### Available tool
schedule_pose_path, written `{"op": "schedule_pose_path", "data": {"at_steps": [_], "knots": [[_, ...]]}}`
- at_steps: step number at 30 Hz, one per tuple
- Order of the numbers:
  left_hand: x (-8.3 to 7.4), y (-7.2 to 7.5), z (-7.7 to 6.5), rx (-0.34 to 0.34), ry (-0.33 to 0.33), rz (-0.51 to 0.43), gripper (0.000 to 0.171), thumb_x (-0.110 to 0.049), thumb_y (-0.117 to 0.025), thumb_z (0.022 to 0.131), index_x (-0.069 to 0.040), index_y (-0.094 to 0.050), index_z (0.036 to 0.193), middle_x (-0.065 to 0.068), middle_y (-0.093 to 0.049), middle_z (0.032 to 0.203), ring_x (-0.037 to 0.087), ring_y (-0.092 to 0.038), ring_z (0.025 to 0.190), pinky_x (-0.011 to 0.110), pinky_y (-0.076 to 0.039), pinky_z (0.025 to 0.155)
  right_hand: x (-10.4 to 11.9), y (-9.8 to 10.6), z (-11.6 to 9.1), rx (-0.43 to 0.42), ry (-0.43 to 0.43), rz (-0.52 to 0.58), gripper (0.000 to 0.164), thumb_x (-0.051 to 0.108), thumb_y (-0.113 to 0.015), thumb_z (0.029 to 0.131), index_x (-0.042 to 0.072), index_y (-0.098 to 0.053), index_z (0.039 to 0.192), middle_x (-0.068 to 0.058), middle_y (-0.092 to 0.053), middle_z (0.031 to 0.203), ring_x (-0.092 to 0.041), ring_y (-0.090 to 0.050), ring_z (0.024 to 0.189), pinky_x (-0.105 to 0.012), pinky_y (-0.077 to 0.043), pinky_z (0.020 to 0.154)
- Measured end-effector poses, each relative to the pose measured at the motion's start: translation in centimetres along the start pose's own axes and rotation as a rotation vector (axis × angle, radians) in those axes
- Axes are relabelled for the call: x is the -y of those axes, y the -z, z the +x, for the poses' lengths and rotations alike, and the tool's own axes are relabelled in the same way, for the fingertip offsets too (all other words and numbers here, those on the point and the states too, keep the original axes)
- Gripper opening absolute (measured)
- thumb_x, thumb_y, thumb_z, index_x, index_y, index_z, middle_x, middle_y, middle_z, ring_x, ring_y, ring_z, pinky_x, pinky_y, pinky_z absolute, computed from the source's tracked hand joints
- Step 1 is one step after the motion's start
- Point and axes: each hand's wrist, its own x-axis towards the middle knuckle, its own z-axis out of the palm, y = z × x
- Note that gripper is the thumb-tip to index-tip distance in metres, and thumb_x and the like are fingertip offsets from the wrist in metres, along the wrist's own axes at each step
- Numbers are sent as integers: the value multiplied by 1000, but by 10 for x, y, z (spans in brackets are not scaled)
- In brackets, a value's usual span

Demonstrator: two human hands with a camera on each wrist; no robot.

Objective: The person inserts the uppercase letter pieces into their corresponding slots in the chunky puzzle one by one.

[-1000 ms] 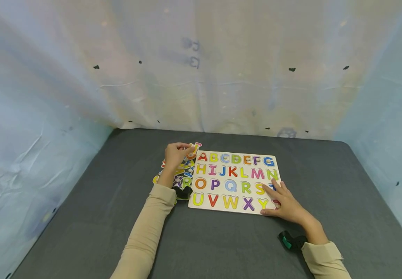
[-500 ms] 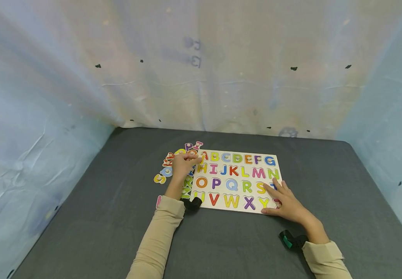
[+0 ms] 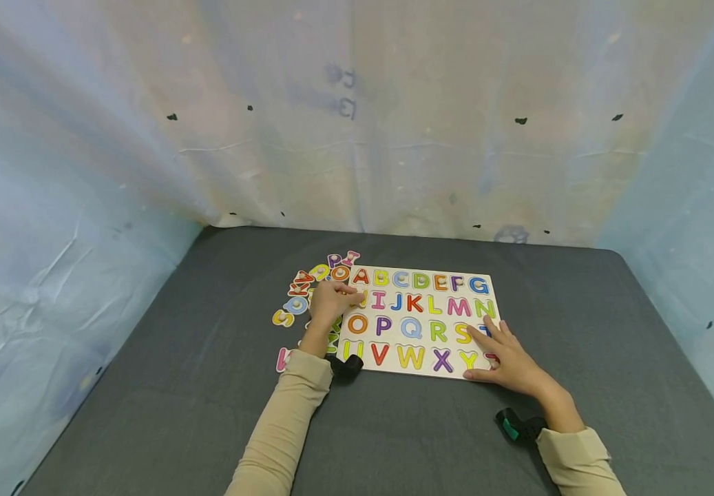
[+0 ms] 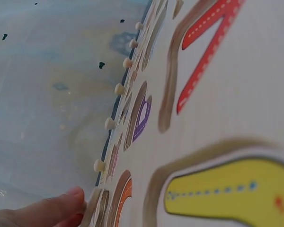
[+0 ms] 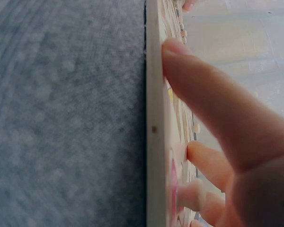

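Observation:
A white wooden alphabet board (image 3: 369,338) lies on the dark table, its A to G pieces with knobs along the far row. At the left end of the second row, my left hand (image 3: 330,303) pinches a yellow letter piece (image 3: 361,300) over the H recess; the fingers partly cover it. In the left wrist view a fingertip (image 4: 75,193) is at the board's edge beside the knobs. My right hand (image 3: 508,359) rests with spread fingers on the board's near right corner, its thumb (image 5: 177,49) against the near edge.
Left of the board lie several loose letter pieces, among them an orange O (image 3: 340,273), a blue Q (image 3: 295,305) and a pink piece (image 3: 283,359). My left forearm hides some. A pale curtain (image 3: 394,138) hangs behind the table (image 3: 406,441).
My left hand has carried the yellow letter piece from the loose pile at the far left, rightward and nearer, onto the board's second row. The right hand has stayed in place.

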Motion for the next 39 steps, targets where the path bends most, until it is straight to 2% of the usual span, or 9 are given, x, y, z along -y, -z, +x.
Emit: {"op": "schedule_pose_path", "data": {"at_steps": [7,19,22,25,27,29,31,34,39], "knots": [[3,-1,2,-2,-24,68,24,-35,-81,76,-14,-79,90,7,-74,95,16,-60,68,21,-36,53,0,0,0,0,4,-1,88,36,-82,72,5,-43,144,-36,-20,154,-65,-12,138,-78,-20,102],[1,-1,1,-25,-13,76,24,-32,-81,76,-13,-78,89,10,-76,90,21,-66,69,24,-39,53,-1,0,1,10,-11,4,89,36,-82,72,6,-42,145,-34,-20,155,-64,-11,139,-77,-19,103],[-1,1,1,-31,-12,73,23,-32,-80,76,-13,-78,89,6,-72,77,15,-58,59,24,-35,50,-1,-1,0,11,-14,9,89,36,-82,72,7,-42,145,-34,-20,155,-63,-10,140,-78,-19,102],[-2,4,3,-29,-34,60,21,-29,-79,78,-12,-79,90,-1,-57,58,10,-41,48,23,-27,45,-1,-1,0,10,-15,9,89,36,-82,72,7,-42,145,-34,-20,155,-64,-10,139,-78,-19,102],[-2,7,5,-29,-55,55,20,-28,-78,79,-12,-79,91,-2,-48,54,9,-33,46,23,-23,44,-1,-1,-1,10,-15,9,89,37,-82,72,6,-42,145,-34,-19,155,-64,-10,139,-78,-19,102],[-2,11,8,-31,-84,62,19,-28,-77,81,-12,-78,92,0,-56,64,7,-34,50,21,-24,45,-2,-1,-1,8,-15,7,89,36,-82,72,6,-42,145,-34,-19,155,-64,-10,139,-78,-19,102],[-3,15,11,-26,-101,70,21,-29,-75,83,-12,-78,95,7,-65,80,8,-36,54,21,-25,46,-2,-1,-1,6,-16,7,89,36,-82,72,6,-42,145,-34,-19,155,-64,-10,139,-78,-19,102],[-5,21,17,-18,-111,73,24,-31,-72,86,-11,-77,100,13,-69,110,9,-40,58,21,-27,47,-2,-1,-1,2,-17,5,89,37,-82,72,6,-42,145,-34,-20,155,-64,-11,139,-78,-20,102],[-11,29,31,-19,-117,68,24,-30,-69,88,-12,-76,102,14,-69,119,13,-49,66,22,-31,51,-1,-1,0,-3,-10,-1,89,37,-82,71,7,-43,145,-33,-21,155,-63,-11,139,-77,-20,103]]}}
